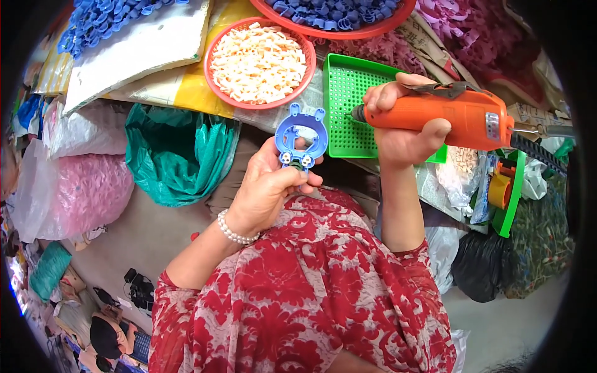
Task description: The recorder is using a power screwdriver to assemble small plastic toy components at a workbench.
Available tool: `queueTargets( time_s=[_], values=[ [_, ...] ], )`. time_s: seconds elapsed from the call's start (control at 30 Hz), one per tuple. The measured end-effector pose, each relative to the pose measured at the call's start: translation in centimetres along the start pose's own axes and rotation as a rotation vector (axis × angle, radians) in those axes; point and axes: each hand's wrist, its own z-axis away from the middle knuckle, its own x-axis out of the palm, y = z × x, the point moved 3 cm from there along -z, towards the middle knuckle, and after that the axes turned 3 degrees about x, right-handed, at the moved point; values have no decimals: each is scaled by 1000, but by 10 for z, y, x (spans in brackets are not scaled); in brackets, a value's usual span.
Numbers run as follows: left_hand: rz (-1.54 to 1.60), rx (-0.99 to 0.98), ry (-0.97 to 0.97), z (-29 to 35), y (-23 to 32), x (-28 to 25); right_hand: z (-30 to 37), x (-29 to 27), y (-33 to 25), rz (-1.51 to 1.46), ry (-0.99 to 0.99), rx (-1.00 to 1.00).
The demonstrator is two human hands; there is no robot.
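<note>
My left hand [264, 183] is closed round the lower end of a blue ring-shaped plastic part [319, 142]. The part has two small round lugs on top and small white pieces near its base, close to my thumb. In my right hand [401, 140] lies an orange electric screwdriver [460, 115], its dark nose pointing left toward the blue part but apart from it. Behind the tool sits a green perforated tray [327, 105], partly covered by my right hand.
A red basket [209, 81] of small cream parts stands beyond my left hand. Behind it is a red basin [367, 32] of dark blue parts. A green sack [177, 186] gapes at left. The screwdriver's cable [538, 152] runs off right, above a black bag [476, 267].
</note>
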Motion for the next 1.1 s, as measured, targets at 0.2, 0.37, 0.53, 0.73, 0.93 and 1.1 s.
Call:
queueTargets(
  time_s=[0.2,0.37,0.53,0.73,0.93,1.1],
  values=[
    [15,1,10,-2,-1,1,-2,-1,3,-16,8,10],
    [-38,-18,18,-3,-2,1,-2,0,2,19,20,3],
    [-80,-16,46,-3,-4,-1,-3,4,-6,86,37,-37],
    [-96,12,57,-3,-4,2,0,18,-42,-205,-276,-112],
    [-85,9,51,-4,-4,5,20,52,-55,-253,-429,-59],
    [-61,59,37,-4,-6,5,26,64,-45,-285,-492,15]
  ],
)
